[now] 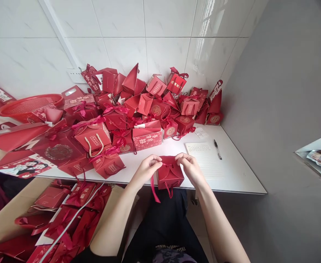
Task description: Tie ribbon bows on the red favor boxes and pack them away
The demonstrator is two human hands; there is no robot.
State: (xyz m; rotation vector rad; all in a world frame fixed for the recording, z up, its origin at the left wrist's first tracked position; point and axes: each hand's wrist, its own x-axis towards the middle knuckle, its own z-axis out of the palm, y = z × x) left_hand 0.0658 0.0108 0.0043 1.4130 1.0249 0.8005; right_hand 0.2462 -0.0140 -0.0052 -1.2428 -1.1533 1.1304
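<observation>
A small red gift box with a twisted cord handle stands at the front edge of the white table, between my hands. My left hand is closed in a pinch on a red ribbon at the box's upper left; one ribbon end hangs down past the table edge. At the upper right of the box, my right hand is also closed, its thumb and fingertips together by the top flap. What those fingertips hold is too small to make out.
Many red gift boxes are piled along the wall. A lined notepad and black pen lie to the right. An orange basket is at left. Below, a carton holds red boxes. A grey partition borders the right side.
</observation>
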